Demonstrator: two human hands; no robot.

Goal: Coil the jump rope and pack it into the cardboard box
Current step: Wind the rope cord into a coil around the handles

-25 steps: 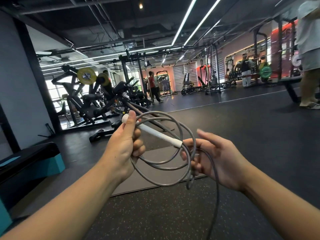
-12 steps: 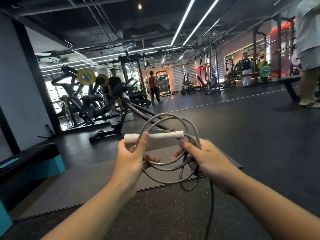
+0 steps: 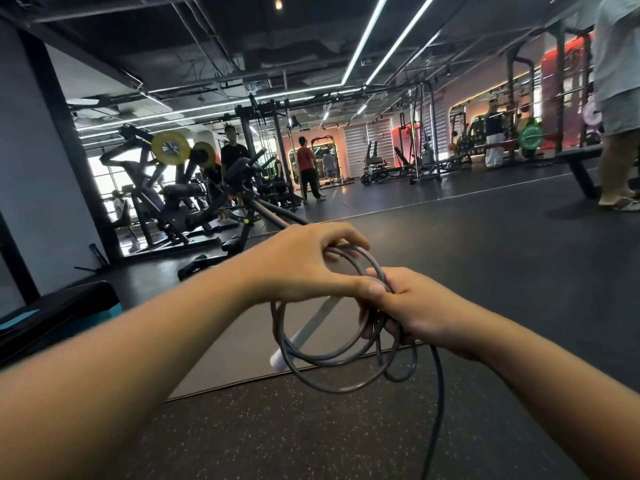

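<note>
A grey jump rope [image 3: 332, 372] hangs in several loops between my two hands at mid-frame. Its white handle [image 3: 304, 336] slants down to the left behind the loops. My right hand [image 3: 412, 306] is closed around the bunched loops at their right side. My left hand [image 3: 304, 265] reaches across from the left, its fingers curled over the top strands and its thumb pressing against my right hand. A loose end of the rope [image 3: 434, 420] trails down out of the bottom of the frame. No cardboard box is in view.
I stand on dark speckled gym flooring with a grey mat [image 3: 242, 344] under my hands. A black and teal step bench [image 3: 59, 317] is at the left. Weight machines [image 3: 173, 199] stand behind it. A person [image 3: 620, 109] stands at the far right, others farther back.
My left hand let go of the handle's end and moved right over the top of the coil. The handle swung from level to slanting down-left. The hands rose in frame.
</note>
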